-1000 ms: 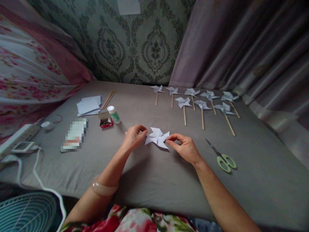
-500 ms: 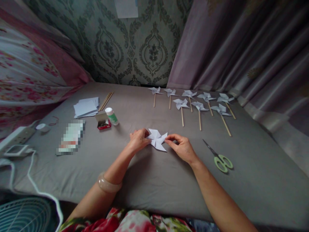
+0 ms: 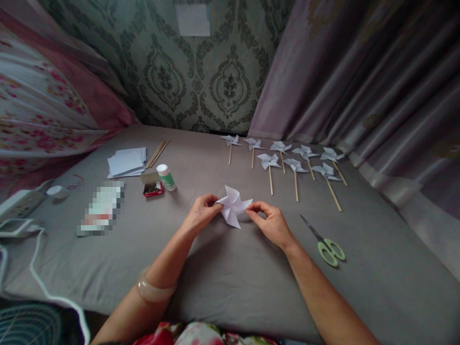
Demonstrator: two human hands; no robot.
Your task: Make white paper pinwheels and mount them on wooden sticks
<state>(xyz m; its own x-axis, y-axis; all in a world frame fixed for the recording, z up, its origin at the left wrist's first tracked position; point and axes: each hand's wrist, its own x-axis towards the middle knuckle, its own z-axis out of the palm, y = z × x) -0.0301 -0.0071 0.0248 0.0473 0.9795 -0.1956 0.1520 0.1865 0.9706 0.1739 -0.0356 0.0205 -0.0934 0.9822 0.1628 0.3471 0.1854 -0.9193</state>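
A white folded-paper pinwheel (image 3: 233, 207) without a stick is held up between my two hands, facing me. My left hand (image 3: 204, 213) pinches its left blade between thumb and fingers. On the other side, the fingertips of my right hand (image 3: 269, 221) are closed on the tip of the right blade. Green-handled scissors (image 3: 325, 244) lie on the cloth to the right of my right hand. Left of my left hand stand a glue bottle (image 3: 166, 178) with a white cap and an open small red box (image 3: 153, 188) of metal pieces.
Several finished pinwheels on sticks (image 3: 295, 166) lie at the back right. Back left are a stack of white paper (image 3: 126, 163) and wooden sticks (image 3: 157, 154). A blurred-out flat item (image 3: 102, 208), a power strip (image 3: 19, 206) and a white cable (image 3: 46, 292) lie at left.
The pinwheel has been raised and tilted up toward me, its blades turned slightly. Both hands keep their pinch on it. The whole view has shifted a little.
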